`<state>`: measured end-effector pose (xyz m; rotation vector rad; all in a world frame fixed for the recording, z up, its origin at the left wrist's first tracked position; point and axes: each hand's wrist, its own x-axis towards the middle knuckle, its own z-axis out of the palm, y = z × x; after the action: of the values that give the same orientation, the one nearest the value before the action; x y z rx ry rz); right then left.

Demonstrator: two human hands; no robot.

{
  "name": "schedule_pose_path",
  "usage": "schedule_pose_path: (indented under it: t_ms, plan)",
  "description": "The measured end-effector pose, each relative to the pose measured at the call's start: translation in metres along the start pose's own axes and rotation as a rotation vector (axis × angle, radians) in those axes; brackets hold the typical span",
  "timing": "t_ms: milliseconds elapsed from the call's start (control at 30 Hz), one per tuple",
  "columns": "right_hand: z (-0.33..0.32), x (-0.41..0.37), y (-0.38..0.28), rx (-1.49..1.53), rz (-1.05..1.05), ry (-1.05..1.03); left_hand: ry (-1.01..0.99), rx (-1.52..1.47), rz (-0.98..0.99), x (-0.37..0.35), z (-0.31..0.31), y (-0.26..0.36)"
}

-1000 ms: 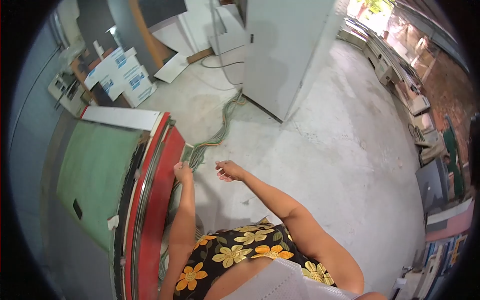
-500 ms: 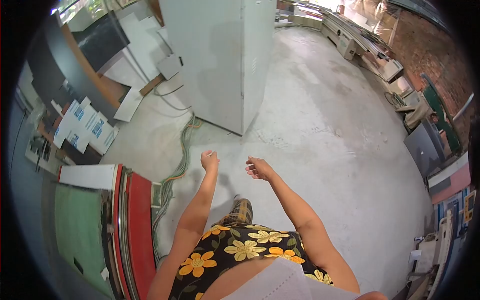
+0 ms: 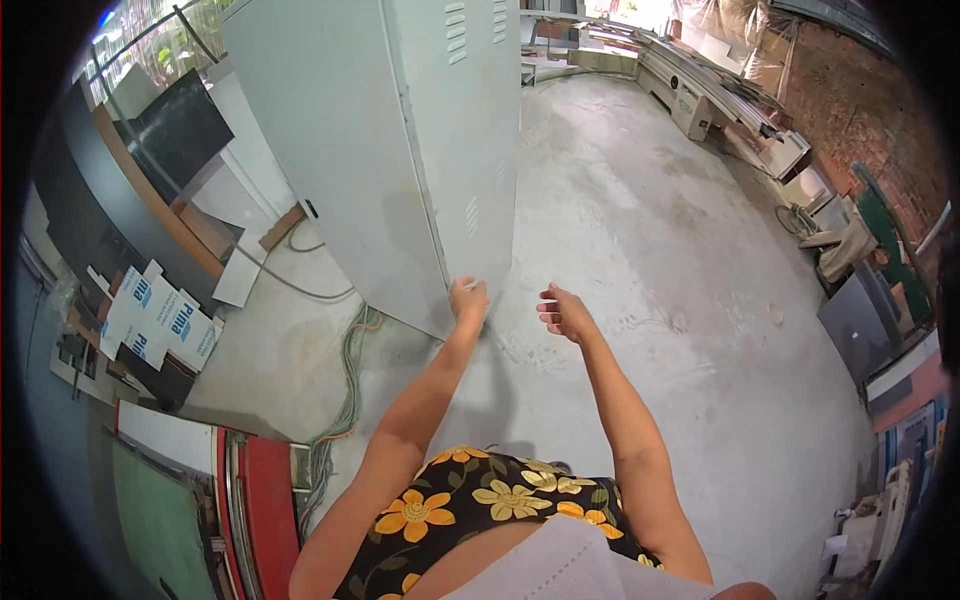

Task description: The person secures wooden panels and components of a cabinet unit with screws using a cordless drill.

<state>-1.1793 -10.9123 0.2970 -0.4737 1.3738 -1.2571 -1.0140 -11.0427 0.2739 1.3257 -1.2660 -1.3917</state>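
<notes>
A tall grey metal cabinet (image 3: 340, 150) with louvred vents on its right face stands upright directly ahead. My left hand (image 3: 468, 300) is stretched forward with its fingers loosely bent, and overlaps the lower front corner of the cabinet in this view. To the right of the cabinet, my right hand (image 3: 566, 314) is held out over the floor, fingers apart and slightly curled, with nothing in it.
Cables (image 3: 348, 385) run along the concrete floor (image 3: 640, 300) at left. Red panels (image 3: 268, 500) and a green panel (image 3: 155, 525) lean nearby. Boards, one wrapped in printed film (image 3: 160, 318), stand at the left wall. A long machine (image 3: 700, 95) lines the back right; a grey panel (image 3: 865, 305) leans at right.
I have come closer to the cabinet, which appears larger, with more of its vented right face in view. Both hands have shifted right and slightly up in view.
</notes>
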Motion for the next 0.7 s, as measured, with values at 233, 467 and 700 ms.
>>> schedule_pose_path:
  t_ms: [233, 467, 700]
  plan:
    - [-0.077, 0.083, -0.061, -0.013, -0.016, -0.036, -0.023, -0.026, 0.041, 0.062, 0.121, 0.041]
    - [-0.225, 0.156, -0.161, -0.090, -0.063, -0.040, -0.007, -0.162, 0.031, 0.115, 0.281, 0.076]
    - [-0.361, 0.217, -0.251, -0.075, -0.084, -0.009, -0.066, -0.234, -0.028, 0.146, 0.439, 0.094]
